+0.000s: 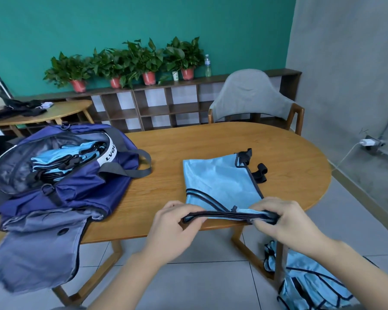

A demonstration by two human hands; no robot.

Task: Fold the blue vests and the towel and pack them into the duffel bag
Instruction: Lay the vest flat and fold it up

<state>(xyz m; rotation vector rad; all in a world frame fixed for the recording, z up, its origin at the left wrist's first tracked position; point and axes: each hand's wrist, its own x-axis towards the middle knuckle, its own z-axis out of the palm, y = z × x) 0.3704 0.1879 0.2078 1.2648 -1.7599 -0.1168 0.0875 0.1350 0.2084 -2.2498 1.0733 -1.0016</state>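
Vest edge first: both hands, left (169,229) and right (287,222), pinch the near hem of the blue vest (217,182), lifting it at the desk (211,144) edge while its far part lies flat on the wood. A clean fold likely means carrying that hem level toward the far buckles (259,173) (corners matched). Farther left, the open duffel bag (76,175) already holds folded vests.

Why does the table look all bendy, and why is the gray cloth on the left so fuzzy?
Head view: the wide lens curves the table edges and tilts the walls. Head view: the gray cloth near the left frame edge is smeared by blur, while the blue vest and both hands, left hand and right hand, look sharp. Lighting is soft, with no harsh glare.
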